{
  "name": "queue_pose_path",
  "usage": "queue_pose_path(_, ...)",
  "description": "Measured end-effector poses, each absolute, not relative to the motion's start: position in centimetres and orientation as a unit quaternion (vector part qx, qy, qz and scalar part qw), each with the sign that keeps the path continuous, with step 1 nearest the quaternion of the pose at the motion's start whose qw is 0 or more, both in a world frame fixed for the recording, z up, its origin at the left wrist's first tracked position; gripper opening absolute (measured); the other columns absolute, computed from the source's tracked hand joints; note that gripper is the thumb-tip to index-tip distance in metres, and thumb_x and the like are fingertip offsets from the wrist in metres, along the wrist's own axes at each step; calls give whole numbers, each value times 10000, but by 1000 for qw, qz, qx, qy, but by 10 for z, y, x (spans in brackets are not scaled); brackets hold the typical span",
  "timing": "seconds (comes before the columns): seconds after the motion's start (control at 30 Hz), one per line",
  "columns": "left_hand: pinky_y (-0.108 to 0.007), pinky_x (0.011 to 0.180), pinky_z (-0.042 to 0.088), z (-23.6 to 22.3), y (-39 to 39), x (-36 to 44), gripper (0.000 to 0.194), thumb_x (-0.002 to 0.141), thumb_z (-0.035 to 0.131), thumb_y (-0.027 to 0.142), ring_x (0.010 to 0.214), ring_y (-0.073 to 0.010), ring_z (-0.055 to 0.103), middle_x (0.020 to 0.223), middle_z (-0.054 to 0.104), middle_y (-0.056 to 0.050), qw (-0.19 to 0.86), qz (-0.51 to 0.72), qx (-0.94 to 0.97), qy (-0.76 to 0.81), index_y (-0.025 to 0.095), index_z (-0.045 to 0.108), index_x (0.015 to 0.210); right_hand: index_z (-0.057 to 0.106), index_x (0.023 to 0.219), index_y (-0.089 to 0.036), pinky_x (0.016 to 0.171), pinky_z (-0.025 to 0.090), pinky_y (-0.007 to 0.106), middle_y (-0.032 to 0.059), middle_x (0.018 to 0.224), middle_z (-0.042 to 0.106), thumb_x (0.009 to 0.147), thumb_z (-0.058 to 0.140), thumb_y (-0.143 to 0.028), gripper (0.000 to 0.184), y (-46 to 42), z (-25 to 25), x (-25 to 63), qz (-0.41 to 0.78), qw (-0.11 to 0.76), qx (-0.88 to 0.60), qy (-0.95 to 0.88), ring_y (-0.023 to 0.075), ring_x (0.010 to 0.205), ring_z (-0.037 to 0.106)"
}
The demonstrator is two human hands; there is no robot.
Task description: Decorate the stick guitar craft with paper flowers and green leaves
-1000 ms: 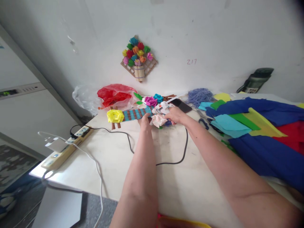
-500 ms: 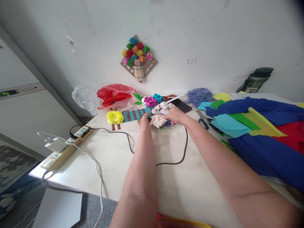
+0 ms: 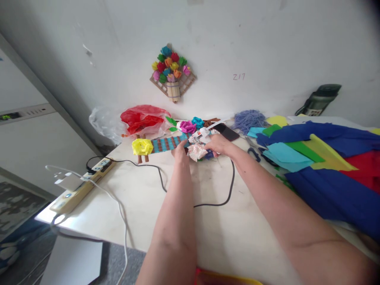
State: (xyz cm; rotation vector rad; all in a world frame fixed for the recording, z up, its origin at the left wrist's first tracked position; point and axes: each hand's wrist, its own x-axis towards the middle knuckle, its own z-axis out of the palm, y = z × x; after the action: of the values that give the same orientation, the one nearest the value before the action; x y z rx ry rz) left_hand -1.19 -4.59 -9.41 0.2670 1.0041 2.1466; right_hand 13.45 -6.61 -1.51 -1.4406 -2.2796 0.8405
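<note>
the left hand [image 3: 180,151] has its thumb over the near edge of the slatted strip [image 3: 168,143], the grip looking closed, though the fingers beneath are hidden. the right hand [image 3: 219,144] is curled around the glue gun [image 3: 204,134], its white stick [image 3: 218,124] poking out beyond the knuckles; whether a finger presses the trigger, i cannot tell. the strip reaches out to the left of the left fingers, ending in a yellow flower [image 3: 142,147]

as far as shows, the work seems well along: the brown slats lie in place across the blue, and the yellow flower looks attached. a pale patterned flower [image 3: 196,151] sits between the two hands; i cannot tell if it is fixed. just beyond the left fingers are a purple flower [image 3: 187,126] and a blue flower [image 3: 197,122], perhaps fixed, perhaps loose. the slats between yellow flower and left thumb bear no flower, so something may be left there

writing: well beyond the right fingers, the wall [image 3: 267,51] reads "217" or "z17". far right of them, the bottle [image 3: 319,101] has a label too small to read; the gun's marking is unreadable too
</note>
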Motion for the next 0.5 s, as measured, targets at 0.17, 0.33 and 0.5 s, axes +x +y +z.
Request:
queue_pose_path(0.17, -315, 605, 521, -95, -43, -12, 273, 509, 676, 87, 727, -215, 657, 753, 660, -37, 364, 831, 95, 410, 146, 606, 766, 642, 738, -110, 405, 370, 217, -1, 339, 485, 693, 569, -254, 167, -67, -14, 135, 293, 159, -507, -795, 168, 382, 535)
queue_pose_path(0.33, -318, 586, 521, -93, -43, -11, 256, 502, 668, 86, 696, -212, 653, 723, 652, -30, 375, 819, 87, 425, 143, 604, 743, 654, 783, -102, 428, 400, 221, 20, 398, 550, 702, 571, -255, 192, -67, -14, 134, 291, 150, -510, -795, 161, 398, 546)
queue_pose_path(0.5, -317, 585, 521, -93, -42, -12, 259, 494, 667, 81, 688, -206, 648, 733, 653, -26, 375, 822, 78, 422, 142, 601, 737, 652, 756, -106, 410, 393, 213, 21, 404, 546, 693, 584, -246, 167, -68, -13, 133, 293, 159, -521, -786, 155, 401, 546)
